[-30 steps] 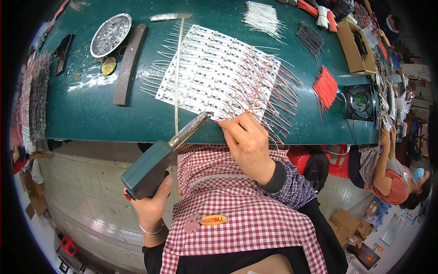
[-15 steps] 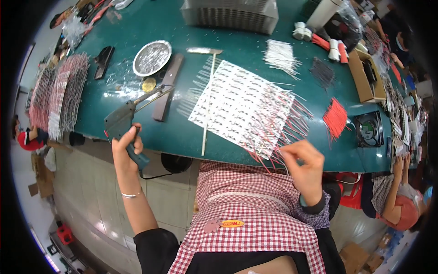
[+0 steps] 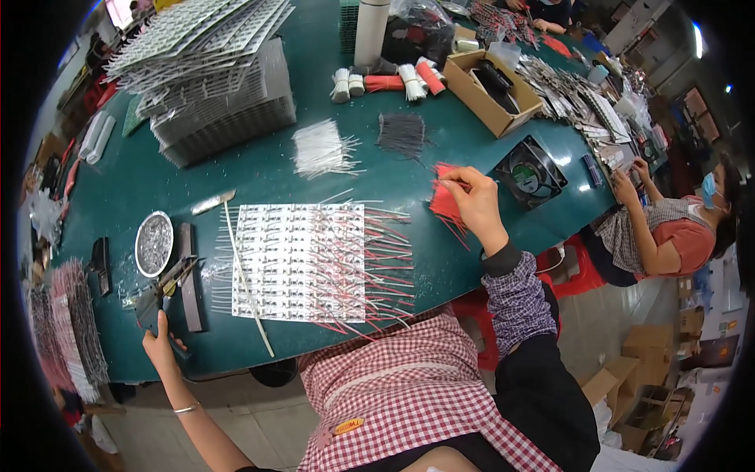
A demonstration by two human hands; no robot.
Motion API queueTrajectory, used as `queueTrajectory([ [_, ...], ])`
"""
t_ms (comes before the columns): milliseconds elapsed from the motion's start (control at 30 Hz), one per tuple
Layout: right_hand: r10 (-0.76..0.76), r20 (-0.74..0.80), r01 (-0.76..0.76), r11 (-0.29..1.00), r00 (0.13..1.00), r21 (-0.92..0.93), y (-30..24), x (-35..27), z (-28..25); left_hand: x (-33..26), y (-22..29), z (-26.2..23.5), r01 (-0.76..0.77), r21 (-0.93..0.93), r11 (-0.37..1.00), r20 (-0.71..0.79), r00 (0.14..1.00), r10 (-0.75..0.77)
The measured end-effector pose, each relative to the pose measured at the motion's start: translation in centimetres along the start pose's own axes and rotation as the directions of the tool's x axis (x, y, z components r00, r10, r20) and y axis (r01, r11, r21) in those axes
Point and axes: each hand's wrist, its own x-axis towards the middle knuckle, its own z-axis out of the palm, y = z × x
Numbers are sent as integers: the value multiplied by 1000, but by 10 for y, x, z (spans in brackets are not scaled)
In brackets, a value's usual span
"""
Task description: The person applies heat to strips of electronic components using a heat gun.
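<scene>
My left hand (image 3: 163,343) grips the handle of a dark soldering gun (image 3: 146,307) at the table's left, its tip pointing up and right. The tip lies beside a long brown bar (image 3: 189,287) and a round metal bowl (image 3: 154,244) of silvery bits. My right hand (image 3: 478,204) reaches over a pile of red wires (image 3: 446,198), thumb and fingertips pinched at its upper end. Between my hands lies a white circuit board panel (image 3: 271,263), red, white and dark wires sticking out on its right. A thin pale stick (image 3: 245,287) lies across its left side.
Behind the panel are piles of white wires (image 3: 321,148) and black wires (image 3: 401,134). Stacked panels (image 3: 224,102) rise at the back left. A fan (image 3: 530,171) and a cardboard box (image 3: 491,98) stand right. A co-worker (image 3: 676,236) sits at the right edge.
My right hand has moved from the panel's near right corner out to the red wires. The soldering gun is lower, nearer the brown bar. My view has turned to the right.
</scene>
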Motion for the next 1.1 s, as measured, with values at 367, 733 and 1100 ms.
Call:
queueTrajectory([
  [367, -116, 90, 142, 905, 989, -400, -24, -20, -6, -127, 36, 63, -493, 447, 746, -79, 809, 582],
  [733, -506, 592, 460, 854, 627, 243, -104, -75, 67, -174, 30, 124, -525, 559, 642, 187, 834, 519],
  [1100, -515, 641, 466, 844, 569, 265, -114, -75, 78, -256, -25, 63, -100, -300, 949, 110, 984, 138],
])
